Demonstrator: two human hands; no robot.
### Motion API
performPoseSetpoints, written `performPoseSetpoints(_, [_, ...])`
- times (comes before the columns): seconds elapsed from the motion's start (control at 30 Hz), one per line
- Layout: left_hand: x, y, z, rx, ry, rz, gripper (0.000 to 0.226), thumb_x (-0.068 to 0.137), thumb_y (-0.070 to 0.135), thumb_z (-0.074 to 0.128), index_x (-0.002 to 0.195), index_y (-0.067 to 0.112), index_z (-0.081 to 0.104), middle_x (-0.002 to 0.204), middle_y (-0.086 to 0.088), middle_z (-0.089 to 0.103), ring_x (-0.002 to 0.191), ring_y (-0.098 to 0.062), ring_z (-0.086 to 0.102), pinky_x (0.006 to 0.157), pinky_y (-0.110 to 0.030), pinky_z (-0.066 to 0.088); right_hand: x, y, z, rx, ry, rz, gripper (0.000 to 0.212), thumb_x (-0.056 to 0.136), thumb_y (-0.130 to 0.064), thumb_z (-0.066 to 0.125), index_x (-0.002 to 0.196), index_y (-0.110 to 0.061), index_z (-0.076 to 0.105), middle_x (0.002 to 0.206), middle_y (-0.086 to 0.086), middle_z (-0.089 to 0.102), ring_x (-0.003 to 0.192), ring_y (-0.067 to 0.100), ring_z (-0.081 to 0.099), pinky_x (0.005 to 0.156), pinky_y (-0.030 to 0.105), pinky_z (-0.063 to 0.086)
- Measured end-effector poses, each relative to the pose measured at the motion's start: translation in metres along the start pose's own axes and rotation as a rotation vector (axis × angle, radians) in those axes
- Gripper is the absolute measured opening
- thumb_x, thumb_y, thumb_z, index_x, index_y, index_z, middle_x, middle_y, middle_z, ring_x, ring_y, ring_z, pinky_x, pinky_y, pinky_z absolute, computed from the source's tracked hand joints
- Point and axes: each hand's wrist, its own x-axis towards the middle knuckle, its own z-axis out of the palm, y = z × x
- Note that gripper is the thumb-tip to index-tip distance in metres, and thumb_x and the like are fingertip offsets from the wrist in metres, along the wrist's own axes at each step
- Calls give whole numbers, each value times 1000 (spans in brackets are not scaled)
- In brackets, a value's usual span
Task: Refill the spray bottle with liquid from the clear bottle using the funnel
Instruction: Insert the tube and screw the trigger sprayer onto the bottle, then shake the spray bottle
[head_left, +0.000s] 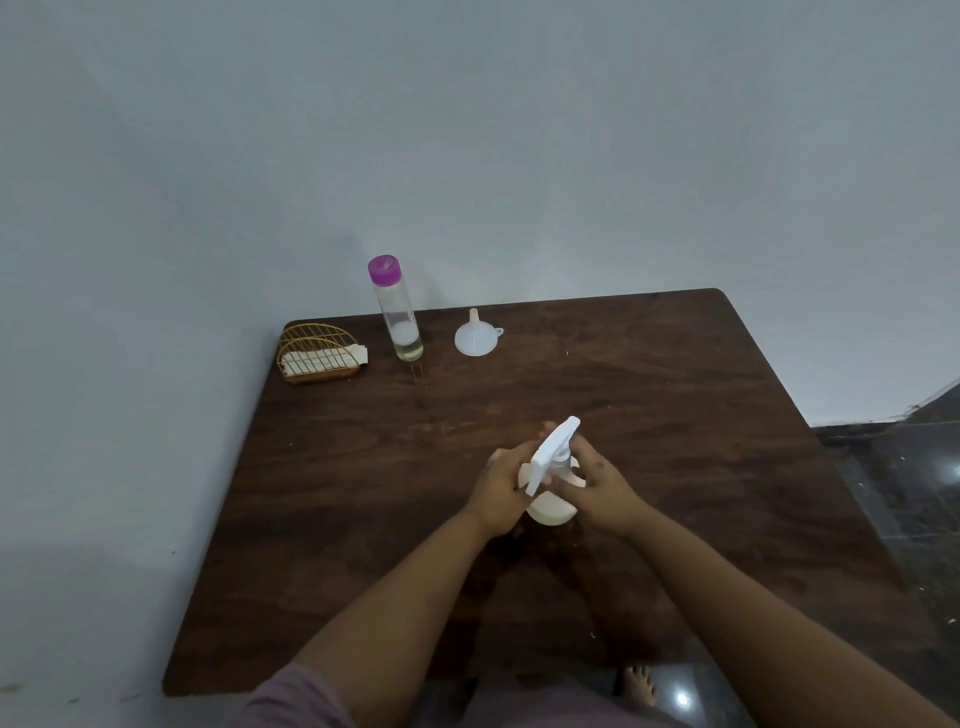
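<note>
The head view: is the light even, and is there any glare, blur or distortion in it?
Head view: the light is dim and soft; a bright glare spot shines on the glossy floor near the bottom edge; the table edges splay out from wide-angle distortion; the spray bottle between the left hand and right hand looks slightly soft.

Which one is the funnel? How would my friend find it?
Look at the far edge of the dark brown wooden table, by the wall. Right of the tall clear bottle with the purple cap sits the small white plastic funnel, upside down, spout pointing up.
</note>
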Motion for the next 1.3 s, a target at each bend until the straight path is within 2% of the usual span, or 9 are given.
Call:
performPoseSetpoints(0.13, [-2,10,-2,-38,13,-87,45,90,38,65,132,30,54,118,6,55,114,-15,54,95,-35,49,-1,-1,1,-27,261,-68,16,85,-25,71,99,-30,64,90,-14,69,87,0,63,73,18,45])
performPoseSetpoints(0.27, [1,3,-3,-41,24,-85,48,85,45,61,129,26,57,118,4,63,115,-18,57,96,-43,51,5,3,28,-89,506,-8,31,76,-27,79,71,-16,51,80,-8,50,71,3,51,63,19,39])
performPoseSetpoints(0.43, [7,8,-12,28,-61,-25,48,87,34,68,132,31,51,118,12,61,112,-9,56,97,-40,49,11,10,3,-99,305,15,47,73,-39,78,96,-16,44,86,-8,52,77,8,55,63,20,43])
performPoseSetpoints(0.67, [21,8,-10,43,-316,-100,68,74,33,80,135,31,49,134,11,55,126,-9,50,107,-40,44,42,7,-22,-330,-25,-85,88,64,-60,63,140,-24,38,137,-8,42,125,13,42,105,40,38])
performPoseSetpoints(0.83, [25,-3,6,48,-322,-146,86,60,65,81,134,39,45,137,12,49,131,-15,44,108,-45,43,50,23,-9,-388,-76,-168,52,83,-46,61,133,-46,48,125,-16,58,119,7,50,102,42,44])
performPoseSetpoints(0.93, [19,4,10,38,-276,-136,75,71,55,78,136,31,47,137,8,50,129,-14,45,109,-40,41,35,22,4,-220,162,-181,31,80,-41,65,111,-38,68,110,-19,65,112,2,54,93,38,50])
performPoseSetpoints(1.07, [12,1,20,-34,-238,-108,70,70,49,64,125,7,54,123,-15,58,118,-30,56,101,-49,47,21,12,39,15,511,-49,20,79,-40,65,93,-55,65,101,-16,68,107,10,61,90,43,52])
performPoseSetpoints(1.17, [12,7,16,-40,-271,-133,74,68,51,64,128,11,53,126,-12,58,121,-26,55,103,-43,46,24,19,31,48,371,-56,27,70,-45,62,93,-59,64,103,-13,71,110,15,61,91,43,52])
performPoseSetpoints(1.3, [19,11,7,-66,-356,-125,54,77,35,77,124,21,55,118,5,60,111,-8,59,92,-18,48,32,40,-10,-395,107,-230,44,71,-53,67,112,-40,65,114,-14,63,110,8,56,92,36,48])
